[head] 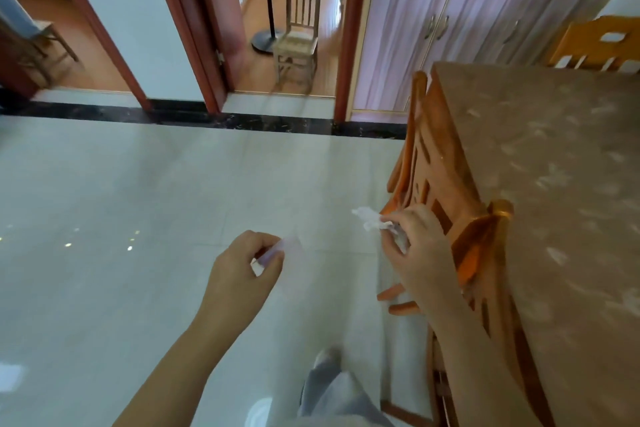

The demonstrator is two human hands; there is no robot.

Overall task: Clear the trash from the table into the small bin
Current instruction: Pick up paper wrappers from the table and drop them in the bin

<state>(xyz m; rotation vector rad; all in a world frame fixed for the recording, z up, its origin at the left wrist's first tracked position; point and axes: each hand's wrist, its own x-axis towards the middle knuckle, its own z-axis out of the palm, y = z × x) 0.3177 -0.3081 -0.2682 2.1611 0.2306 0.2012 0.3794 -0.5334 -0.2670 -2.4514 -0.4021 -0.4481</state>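
The left hand [242, 263] curls round a pale scrap [281, 248] (too blurred to tell what it is), which sticks out to the right past the thumb. The right hand [417, 250] pinches a crumpled tissue [371, 220], whose loose end juts left of the fingertips. Both are over the floor [138, 184], left of the table [561, 184] and chair [446, 180].

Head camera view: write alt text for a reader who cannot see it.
A person holds trash in both hands above a pale tiled floor: the left hand pinches a blurred scrap, the right hand grips crumpled white tissue. A table with orange chairs along its edge stands to the right.
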